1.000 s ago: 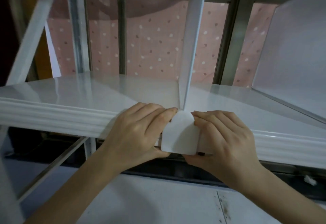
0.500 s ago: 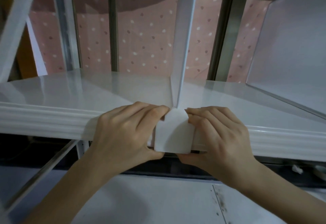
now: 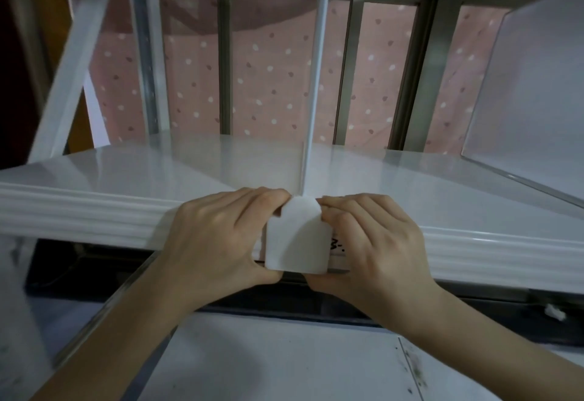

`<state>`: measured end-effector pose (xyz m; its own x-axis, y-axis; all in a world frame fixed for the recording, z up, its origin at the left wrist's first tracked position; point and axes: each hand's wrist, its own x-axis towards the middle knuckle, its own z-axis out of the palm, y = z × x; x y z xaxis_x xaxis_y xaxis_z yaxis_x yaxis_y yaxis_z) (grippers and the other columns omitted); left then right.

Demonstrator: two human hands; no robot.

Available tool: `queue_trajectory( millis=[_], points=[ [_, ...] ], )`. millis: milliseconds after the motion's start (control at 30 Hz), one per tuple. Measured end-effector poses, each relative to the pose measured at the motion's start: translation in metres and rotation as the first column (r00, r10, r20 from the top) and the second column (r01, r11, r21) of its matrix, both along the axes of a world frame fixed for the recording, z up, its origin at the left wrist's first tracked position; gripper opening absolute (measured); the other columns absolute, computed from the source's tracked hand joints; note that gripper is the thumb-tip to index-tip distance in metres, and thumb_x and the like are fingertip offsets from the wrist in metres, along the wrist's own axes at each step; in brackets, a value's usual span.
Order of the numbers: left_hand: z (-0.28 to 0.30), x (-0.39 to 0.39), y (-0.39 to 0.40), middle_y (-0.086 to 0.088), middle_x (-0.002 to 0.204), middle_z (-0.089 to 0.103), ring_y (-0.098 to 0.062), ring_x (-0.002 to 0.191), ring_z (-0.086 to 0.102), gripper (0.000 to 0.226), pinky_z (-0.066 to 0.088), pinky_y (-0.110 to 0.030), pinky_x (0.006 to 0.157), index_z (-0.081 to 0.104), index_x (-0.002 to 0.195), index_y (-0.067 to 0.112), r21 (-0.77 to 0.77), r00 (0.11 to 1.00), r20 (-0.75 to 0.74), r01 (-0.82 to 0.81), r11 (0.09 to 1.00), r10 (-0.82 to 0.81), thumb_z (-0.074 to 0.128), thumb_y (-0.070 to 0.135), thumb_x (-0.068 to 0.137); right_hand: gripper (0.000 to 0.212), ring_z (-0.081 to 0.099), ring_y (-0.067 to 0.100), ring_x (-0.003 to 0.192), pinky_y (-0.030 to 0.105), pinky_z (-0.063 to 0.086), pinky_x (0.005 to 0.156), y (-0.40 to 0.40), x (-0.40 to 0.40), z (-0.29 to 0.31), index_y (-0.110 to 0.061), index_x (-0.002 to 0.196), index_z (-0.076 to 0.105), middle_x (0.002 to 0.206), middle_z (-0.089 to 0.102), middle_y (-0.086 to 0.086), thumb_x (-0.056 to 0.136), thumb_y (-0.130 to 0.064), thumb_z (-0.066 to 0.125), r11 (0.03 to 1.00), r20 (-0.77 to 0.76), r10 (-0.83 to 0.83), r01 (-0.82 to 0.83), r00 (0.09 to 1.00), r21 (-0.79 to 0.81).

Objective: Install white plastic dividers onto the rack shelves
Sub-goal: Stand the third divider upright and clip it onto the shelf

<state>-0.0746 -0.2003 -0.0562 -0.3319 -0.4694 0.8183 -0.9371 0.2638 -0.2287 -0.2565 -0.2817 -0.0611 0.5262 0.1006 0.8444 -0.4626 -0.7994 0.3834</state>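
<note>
Head view: left hand [image 3: 218,242] and right hand [image 3: 376,249] grip divider clip [image 3: 297,239] on shelf [image 3: 126,176].

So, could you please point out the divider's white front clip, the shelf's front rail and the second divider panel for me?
white front clip [image 3: 297,239]: head view, middle of its flat face.
shelf front rail [image 3: 79,211]: head view, ribbed left stretch.
second divider panel [image 3: 534,94]: head view, broad side face.

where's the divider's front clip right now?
Head view, centre: the white clip hangs over the shelf's front lip, held between the left hand and right hand, below the upright divider.
</note>
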Motion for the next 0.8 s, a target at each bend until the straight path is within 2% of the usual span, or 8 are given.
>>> queue_trajectory(
  millis=[200,333,433,533,633,700,767,800],
  points=[
    [-0.004,0.003,0.001,0.0,0.087,0.066,-0.011,0.075,0.046,0.071,0.033,-0.024,0.062,0.05,0.108,0.013,0.052,0.998,-0.057,-0.001,0.999,0.004,0.079,0.036,0.047,0.045,0.066,0.025,0.088,0.03,0.043,0.079,0.006,0.007,-0.006,0.003,0.09,0.07,0.096,0.071,0.014,0.059,-0.027,0.08,0.999,0.03,-0.035,0.035,0.999,0.031],
    [-0.008,-0.001,-0.001,-0.001,0.089,0.066,-0.013,0.072,0.055,0.079,0.034,-0.025,0.063,0.049,0.109,0.012,0.02,0.997,-0.072,-0.016,1.0,0.017,0.084,0.04,0.043,0.054,0.056,0.019,0.099,0.028,0.041,0.085,0.009,0.015,-0.018,-0.004,0.105,0.054,0.102,0.071,0.013,0.064,-0.03,0.077,0.997,0.123,-0.054,0.047,0.991,0.059],
    [-0.01,-0.004,-0.001,-0.002,0.09,0.067,-0.014,0.077,0.053,0.087,0.035,-0.022,0.064,0.047,0.109,0.012,-0.006,0.996,-0.089,-0.034,0.999,0.034,0.088,0.041,0.037,0.055,0.054,0.019,0.102,0.028,0.039,0.088,0.012,0.018,-0.021,-0.006,0.11,0.049,0.106,0.07,0.014,0.068,-0.035,0.071,0.994,0.15,-0.079,0.066,0.985,0.089],
    [-0.009,-0.011,0.004,0.001,0.088,0.067,-0.016,0.071,0.061,0.092,0.044,-0.022,0.061,0.048,0.107,0.014,0.004,0.988,-0.1,-0.116,0.993,0.116,0.088,0.048,0.032,0.055,0.053,0.021,0.103,0.029,0.037,0.089,0.017,0.018,-0.022,-0.005,0.113,0.048,0.108,0.068,0.015,0.075,-0.043,0.061,0.99,0.134,-0.094,0.078,0.986,0.12],
    [-0.009,-0.017,0.009,0.001,0.089,0.066,-0.02,0.07,0.064,0.095,0.046,-0.025,0.06,0.05,0.108,0.015,0.051,0.97,-0.13,-0.199,0.979,0.204,0.091,0.046,0.029,0.057,0.058,0.026,0.104,0.031,0.036,0.092,0.021,0.014,-0.021,-0.002,0.117,0.048,0.112,0.066,0.015,0.076,-0.041,0.054,0.981,0.082,-0.125,0.111,0.989,0.16],
    [-0.009,-0.022,0.013,-0.002,0.094,0.065,-0.024,0.075,0.064,0.092,0.042,-0.027,0.063,0.052,0.111,0.013,0.109,0.957,-0.168,-0.221,0.969,0.237,0.093,0.038,0.033,0.058,0.062,0.03,0.103,0.033,0.035,0.093,0.027,0.008,-0.018,0.001,0.118,0.054,0.113,0.065,0.016,0.076,-0.039,0.05,0.973,0.022,-0.144,0.137,0.989,0.185],
    [-0.007,-0.031,0.018,-0.003,0.108,0.062,-0.026,0.092,0.06,0.086,0.037,-0.029,0.072,0.052,0.121,0.011,0.146,0.945,-0.2,-0.234,0.961,0.26,0.091,0.028,0.047,0.056,0.063,0.031,0.104,0.034,0.034,0.095,0.034,0.0,-0.015,0.003,0.118,0.06,0.114,0.065,0.015,0.076,-0.032,0.048,0.966,-0.029,-0.177,0.179,0.984,0.185],
    [-0.007,-0.037,0.021,-0.003,0.116,0.058,-0.025,0.102,0.055,0.084,0.036,-0.029,0.079,0.048,0.128,0.011,0.171,0.934,-0.226,-0.241,0.955,0.276,0.088,0.026,0.056,0.053,0.063,0.031,0.107,0.034,0.034,0.097,0.035,-0.006,-0.015,0.003,0.119,0.061,0.116,0.065,0.015,0.074,-0.025,0.054,0.962,-0.066,-0.192,0.201,0.979,0.187]
  ],
)
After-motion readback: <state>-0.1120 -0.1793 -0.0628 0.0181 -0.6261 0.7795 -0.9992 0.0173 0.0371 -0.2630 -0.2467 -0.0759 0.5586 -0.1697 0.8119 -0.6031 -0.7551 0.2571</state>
